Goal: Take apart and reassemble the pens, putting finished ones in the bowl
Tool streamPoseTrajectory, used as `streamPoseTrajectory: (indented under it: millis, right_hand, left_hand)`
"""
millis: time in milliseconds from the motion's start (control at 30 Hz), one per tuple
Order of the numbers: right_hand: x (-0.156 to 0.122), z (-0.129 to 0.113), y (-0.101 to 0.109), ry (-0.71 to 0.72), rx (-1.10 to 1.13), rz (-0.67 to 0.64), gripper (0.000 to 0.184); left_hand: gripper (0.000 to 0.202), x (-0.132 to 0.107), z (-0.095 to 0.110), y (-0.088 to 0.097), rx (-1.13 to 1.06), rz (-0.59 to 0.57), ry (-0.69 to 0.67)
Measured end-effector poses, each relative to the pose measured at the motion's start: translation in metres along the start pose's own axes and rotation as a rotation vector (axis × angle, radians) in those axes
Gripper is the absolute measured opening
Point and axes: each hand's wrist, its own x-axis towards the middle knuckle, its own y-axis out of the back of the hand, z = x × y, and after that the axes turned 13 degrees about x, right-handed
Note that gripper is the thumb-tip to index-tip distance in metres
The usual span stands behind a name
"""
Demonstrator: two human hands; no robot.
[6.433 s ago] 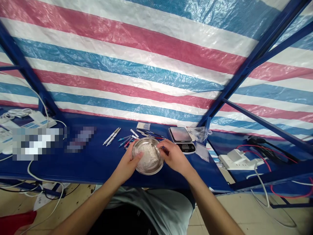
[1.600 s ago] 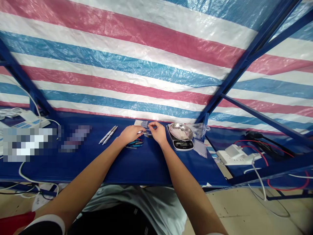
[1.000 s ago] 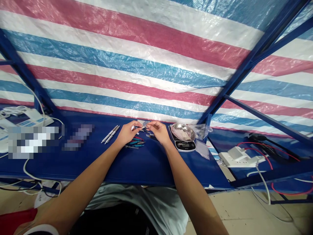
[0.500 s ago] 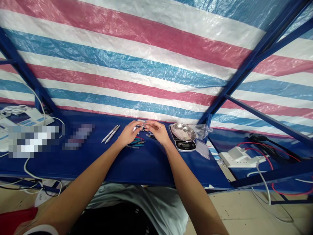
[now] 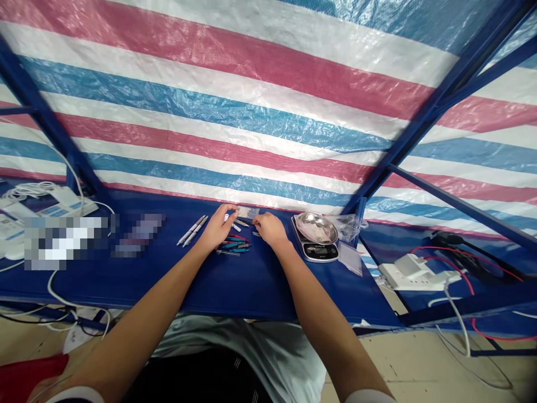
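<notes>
A small clear plastic bag (image 5: 248,212) with pale contents is stretched between my two hands at the back of the blue table. My left hand (image 5: 217,228) pinches its left end. At its right edge, my right hand (image 5: 269,227) has its fingers curled and closed on the bag. Several pens and pen parts, blue and red among them, form a pile (image 5: 235,244) just below and between the hands. Two white-and-grey pens (image 5: 193,230) lie side by side to the left. Right of my right hand stands a digital scale (image 5: 321,253) carrying a metal bowl (image 5: 318,227) with pale material in it.
Clear plastic bags (image 5: 350,258) lie beside the scale. A white power strip (image 5: 419,272) with red and white cables sits at the far right. White devices and coiled cables (image 5: 36,190) occupy the left end. Blue metal posts (image 5: 398,148) and a striped sheet (image 5: 235,123) stand behind.
My hands have moved slightly apart, and the small plastic bag now shows flat between them. More of the pen pile is visible. The view has shifted slightly.
</notes>
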Motion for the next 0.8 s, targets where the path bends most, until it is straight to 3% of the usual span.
streamPoseTrajectory:
  millis: [300, 633, 800]
  right_hand:
    - [0.029, -0.018, 0.015, 0.042, -0.18, -0.164, 0.02]
    - [-0.004, 0.005, 0.023, 0.184, 0.264, 0.167, 0.026]
    - [-0.016, 0.003, 0.019, 0.232, 0.273, 0.148, 0.03]
  left_hand:
    - [0.032, -0.001, -0.003, 0.011, 0.019, 0.022, 0.025]
    - [0.026, -0.003, -0.001, 0.015, 0.181, 0.02, -0.055]
    - [0.025, -0.003, -0.002, 0.015, 0.187, 0.01, -0.095]
